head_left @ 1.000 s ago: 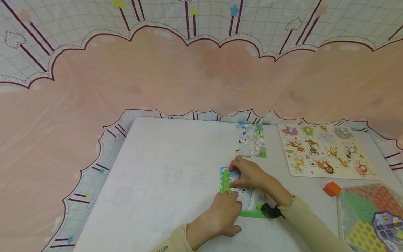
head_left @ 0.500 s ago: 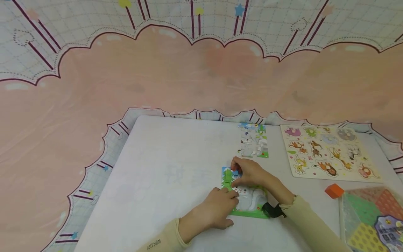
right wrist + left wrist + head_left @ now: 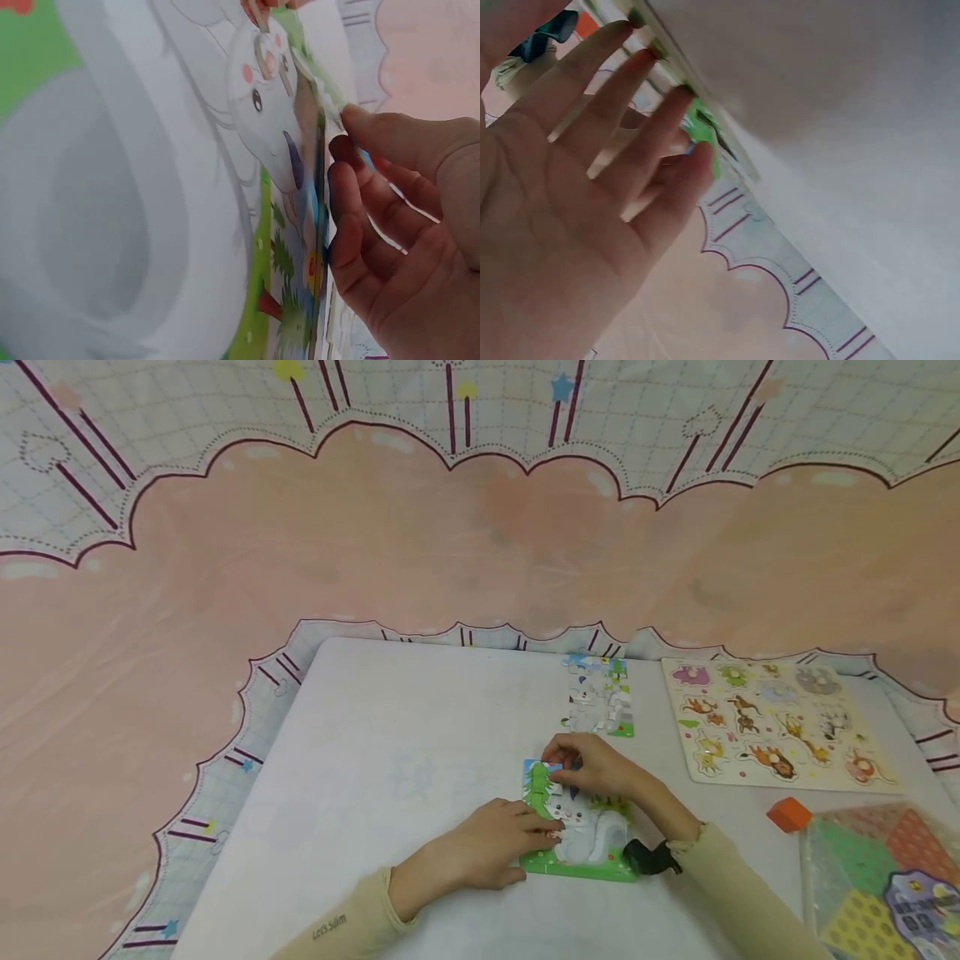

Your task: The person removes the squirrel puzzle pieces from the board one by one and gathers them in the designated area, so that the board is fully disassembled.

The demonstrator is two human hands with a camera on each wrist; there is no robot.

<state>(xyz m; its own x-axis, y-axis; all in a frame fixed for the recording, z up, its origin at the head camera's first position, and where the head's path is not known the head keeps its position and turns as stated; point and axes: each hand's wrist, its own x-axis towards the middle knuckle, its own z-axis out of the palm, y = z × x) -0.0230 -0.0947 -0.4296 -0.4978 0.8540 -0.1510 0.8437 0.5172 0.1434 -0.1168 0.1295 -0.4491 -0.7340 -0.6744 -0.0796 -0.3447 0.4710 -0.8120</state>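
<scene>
A jigsaw puzzle (image 3: 592, 839) of a grey-and-white, bushy-tailed animal on green grass lies on the white table. My right hand (image 3: 596, 764) is at its upper left part. There its thumb and fingers pinch a puzzle piece (image 3: 321, 88), which is tilted up from the picture in the right wrist view. The left hand (image 3: 491, 843) lies at the puzzle's left side, fingers extended with their tips on the picture. In the left wrist view its fingertips (image 3: 701, 154) meet the puzzle's edge, close to a green part of the picture.
Behind the right hand lies a second, smaller puzzle (image 3: 597, 693) with a similar animal. To the right are an animal peg board (image 3: 780, 722), an orange block (image 3: 791, 815) and a clear case with coloured shapes (image 3: 873, 868). A patterned cloth (image 3: 480, 543) hangs behind the table (image 3: 360, 718).
The left hand has slid left, uncovering more of the animal. My right thumb has moved up closer to the fingers at the puzzle's top left, and the piece there is tilted.
</scene>
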